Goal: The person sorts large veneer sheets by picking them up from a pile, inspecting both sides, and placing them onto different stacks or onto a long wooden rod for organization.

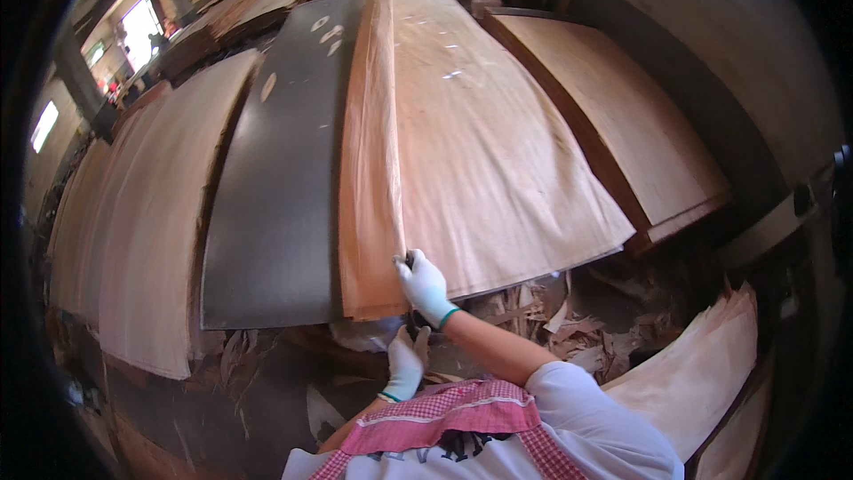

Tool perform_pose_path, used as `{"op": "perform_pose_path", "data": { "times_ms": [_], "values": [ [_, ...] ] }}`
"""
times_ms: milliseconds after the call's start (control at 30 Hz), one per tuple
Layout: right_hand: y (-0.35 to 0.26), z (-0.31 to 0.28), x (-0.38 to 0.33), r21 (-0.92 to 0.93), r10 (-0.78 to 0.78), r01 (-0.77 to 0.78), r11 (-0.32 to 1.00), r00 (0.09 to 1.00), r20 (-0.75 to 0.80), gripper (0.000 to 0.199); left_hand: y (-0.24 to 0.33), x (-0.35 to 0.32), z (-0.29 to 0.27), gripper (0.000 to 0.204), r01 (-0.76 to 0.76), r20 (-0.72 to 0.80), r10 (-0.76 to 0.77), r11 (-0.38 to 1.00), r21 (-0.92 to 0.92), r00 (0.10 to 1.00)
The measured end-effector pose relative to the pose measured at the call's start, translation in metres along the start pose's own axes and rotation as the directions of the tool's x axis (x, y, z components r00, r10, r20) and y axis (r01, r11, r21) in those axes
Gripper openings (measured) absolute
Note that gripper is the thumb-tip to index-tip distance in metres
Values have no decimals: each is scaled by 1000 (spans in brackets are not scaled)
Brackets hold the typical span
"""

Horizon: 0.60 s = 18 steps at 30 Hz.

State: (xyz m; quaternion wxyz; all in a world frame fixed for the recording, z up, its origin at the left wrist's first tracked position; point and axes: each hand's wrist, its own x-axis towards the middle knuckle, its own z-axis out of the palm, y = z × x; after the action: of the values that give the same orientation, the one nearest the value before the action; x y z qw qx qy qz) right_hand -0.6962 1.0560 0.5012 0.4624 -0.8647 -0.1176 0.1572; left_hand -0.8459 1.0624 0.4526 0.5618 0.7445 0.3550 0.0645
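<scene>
A long veneer sheet (489, 160) covers the right part of a stack in front of me. Along its left side a narrow reddish strip of veneer (364, 196) lies lengthwise, its right edge raised in a ridge. My right hand (425, 288), in a white glove with a green cuff, is closed on the near end of this ridge; something small and dark shows at its fingertips. Just below the stack's near edge is my left hand (405, 366), also gloved, its fingers curled by a dark thing I cannot make out. A dark smooth panel (275, 178) lies left of the strip.
Veneer stacks stand on the left (169, 213) and right (622, 116), with more behind. Torn veneer scraps (569, 320) litter the floor beyond my right arm. Curved veneer sheets (693, 382) lie at the lower right.
</scene>
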Motion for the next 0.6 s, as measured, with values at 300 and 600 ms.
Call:
{"op": "perform_pose_path", "data": {
  "times_ms": [300,600],
  "values": [
    [121,-231,34,290,-153,225,930,956,-252,23,131,-59,221,45,-243,342,293,953,-182,893],
    [231,-570,118,612,-59,154,776,983,-174,20,208,-27,354,50,50,740,-18,999,-21,672]
  ]
}}
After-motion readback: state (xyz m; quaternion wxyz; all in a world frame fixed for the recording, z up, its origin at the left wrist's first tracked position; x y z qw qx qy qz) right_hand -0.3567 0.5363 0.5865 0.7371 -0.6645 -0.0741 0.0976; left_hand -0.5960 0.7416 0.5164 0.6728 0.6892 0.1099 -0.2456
